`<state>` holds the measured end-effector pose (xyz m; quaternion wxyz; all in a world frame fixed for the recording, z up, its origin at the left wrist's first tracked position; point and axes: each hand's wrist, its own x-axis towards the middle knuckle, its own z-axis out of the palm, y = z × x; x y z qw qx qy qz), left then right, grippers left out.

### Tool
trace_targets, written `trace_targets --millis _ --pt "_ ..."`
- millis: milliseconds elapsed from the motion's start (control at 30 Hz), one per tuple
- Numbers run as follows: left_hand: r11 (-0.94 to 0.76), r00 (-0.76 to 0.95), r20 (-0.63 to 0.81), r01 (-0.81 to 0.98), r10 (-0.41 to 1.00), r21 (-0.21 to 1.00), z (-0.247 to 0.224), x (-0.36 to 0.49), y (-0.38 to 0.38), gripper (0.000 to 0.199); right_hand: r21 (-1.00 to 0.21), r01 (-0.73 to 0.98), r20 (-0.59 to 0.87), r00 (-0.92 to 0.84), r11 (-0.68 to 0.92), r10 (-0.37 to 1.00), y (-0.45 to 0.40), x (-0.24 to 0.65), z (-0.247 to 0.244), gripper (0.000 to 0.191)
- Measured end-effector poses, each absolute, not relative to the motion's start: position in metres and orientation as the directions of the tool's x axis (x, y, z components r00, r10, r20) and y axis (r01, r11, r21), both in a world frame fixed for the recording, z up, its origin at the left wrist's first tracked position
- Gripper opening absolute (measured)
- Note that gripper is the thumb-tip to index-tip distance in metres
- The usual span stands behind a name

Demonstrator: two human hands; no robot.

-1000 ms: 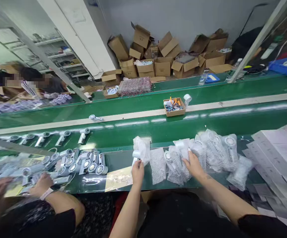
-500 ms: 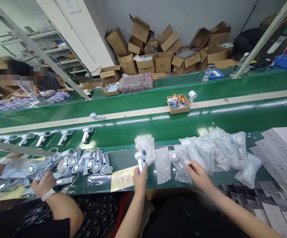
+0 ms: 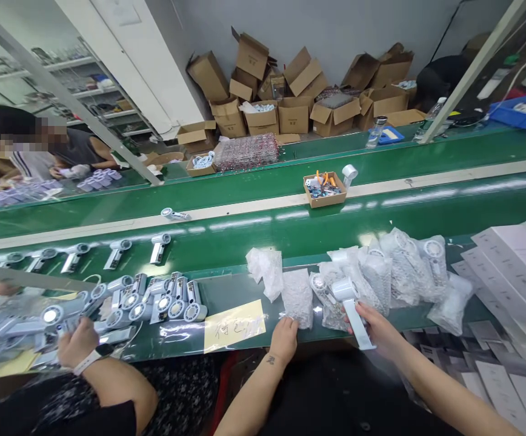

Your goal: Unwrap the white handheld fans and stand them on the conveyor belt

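My right hand [image 3: 376, 330] grips a pale blue handheld fan [image 3: 357, 324] by its handle, the round head tilted up and to the left. Fingers curled, my left hand [image 3: 285, 340] pinches the near edge of a flat bubble wrap bag [image 3: 297, 297] on the bench. Crumpled clear wrap [image 3: 265, 272] lies just behind that bag. To the right of it, several fans in bubble wrap bags [image 3: 399, 266] are piled up, partly hidden by the fan I hold.
A yellow paper with handwriting [image 3: 234, 324] lies left of my hands. Unwrapped fans [image 3: 179, 297] crowd the bench beside a co-worker's hand [image 3: 79, 342]. White boxes [image 3: 512, 260] are stacked at right. Across the green belt [image 3: 226, 239] sits a small parts carton [image 3: 324, 197].
The fan has passed from my left hand to my right. My left hand has moved right and down to the edge of the flat bubble wrap bag.
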<state>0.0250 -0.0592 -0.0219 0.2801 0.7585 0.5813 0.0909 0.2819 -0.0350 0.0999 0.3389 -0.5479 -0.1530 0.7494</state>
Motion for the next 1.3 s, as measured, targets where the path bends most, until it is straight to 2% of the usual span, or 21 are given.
trace_targets --millis 33,100,200,267,333,400,467,533,600,667,733,800,833,900,933,1000,1100,1167,1233,1300 --pt "-0.111 0.254 -0.178 0.815 0.95 0.569 -0.02 0.024 -0.057 0.027 -0.608 -0.327 -0.709 -0.187 -0.724 0.68 -0.04 0.286 0.101 0.03" --pt "0.071 0.098 -0.188 0.685 0.977 0.726 -0.005 0.027 -0.05 0.027 -0.628 -0.312 -0.672 -0.244 -0.713 0.699 -0.049 0.29 0.104 0.026" --pt "0.34 -0.036 -0.346 0.306 0.938 0.889 0.036 0.038 -0.04 0.035 -0.624 -0.328 -0.605 -0.372 -0.709 0.704 -0.056 0.292 0.11 0.025" --pt "0.441 -0.015 -0.44 0.034 0.898 0.897 0.066 0.046 -0.039 0.036 -0.596 -0.344 -0.56 -0.471 -0.726 0.682 -0.059 0.293 0.115 0.031" --pt "0.496 0.064 -0.494 -0.212 0.867 0.842 0.09 0.049 -0.042 0.035 -0.57 -0.372 -0.51 -0.539 -0.732 0.671 -0.06 0.294 0.119 0.039" --pt "0.51 0.162 -0.485 -0.35 0.859 0.786 0.103 0.044 -0.043 0.036 -0.554 -0.433 -0.474 -0.538 -0.711 0.697 -0.058 0.296 0.118 0.042" --pt "0.495 0.215 -0.448 -0.291 0.868 0.819 0.104 0.033 -0.035 0.035 -0.546 -0.487 -0.473 -0.492 -0.682 0.731 -0.055 0.298 0.114 0.042" --pt "0.423 0.174 -0.422 0.033 0.89 0.906 0.095 0.02 -0.015 0.029 -0.546 -0.496 -0.508 -0.445 -0.675 0.737 -0.048 0.298 0.109 0.042" --pt "0.326 0.062 -0.384 0.412 0.921 0.851 0.081 0.013 0.01 0.018 -0.552 -0.48 -0.559 -0.393 -0.682 0.73 -0.041 0.294 0.102 0.041" --pt "0.282 -0.052 -0.317 0.606 0.947 0.744 0.066 0.013 0.025 0.008 -0.558 -0.464 -0.609 -0.334 -0.688 0.72 -0.036 0.288 0.098 0.036" --pt "0.283 -0.136 -0.257 0.636 0.957 0.718 0.05 0.021 0.021 0.018 -0.564 -0.447 -0.641 -0.292 -0.694 0.71 -0.035 0.285 0.095 0.033" --pt "0.181 -0.127 -0.129 0.709 0.984 0.681 0.032 0.032 -0.005 0.024 -0.57 -0.418 -0.66 -0.281 -0.708 0.697 -0.04 0.287 0.093 0.033" --pt "0.076 -0.055 -0.053 0.761 0.997 0.644 0.021 0.038 -0.024 0.023 -0.573 -0.404 -0.662 -0.284 -0.713 0.693 -0.043 0.289 0.093 0.034" --pt "-0.228 0.26 0.013 0.821 0.966 0.524 -0.003 0.048 -0.062 0.019 -0.575 -0.389 -0.662 -0.296 -0.72 0.689 -0.049 0.297 0.092 0.035" --pt "-0.364 0.419 -0.017 0.807 0.908 0.465 -0.014 0.052 -0.078 0.017 -0.57 -0.388 -0.664 -0.303 -0.725 0.684 -0.051 0.3 0.092 0.035" --pt "-0.495 0.571 -0.104 0.777 0.814 0.389 -0.032 0.061 -0.098 0.014 -0.554 -0.395 -0.669 -0.312 -0.733 0.674 -0.054 0.304 0.091 0.033" --pt "-0.413 0.474 -0.15 0.855 0.868 0.314 -0.041 0.074 -0.097 0.021 -0.54 -0.41 -0.666 -0.325 -0.735 0.671 -0.054 0.302 0.091 0.032" --pt "-0.334 0.396 -0.144 0.885 0.907 0.324 -0.037 0.078 -0.087 0.022 -0.544 -0.405 -0.658 -0.337 -0.734 0.674 -0.054 0.299 0.091 0.035" --pt "-0.257 0.359 -0.17 0.863 0.918 0.434 -0.028 0.076 -0.079 0.016 -0.555 -0.389 -0.649 -0.351 -0.735 0.675 -0.054 0.298 0.092 0.038" --pt "-0.171 0.339 -0.22 0.818 0.915 0.549 -0.017 0.068 -0.074 0.02 -0.572 -0.367 -0.634 -0.369 -0.734 0.679 -0.055 0.301 0.092 0.041"
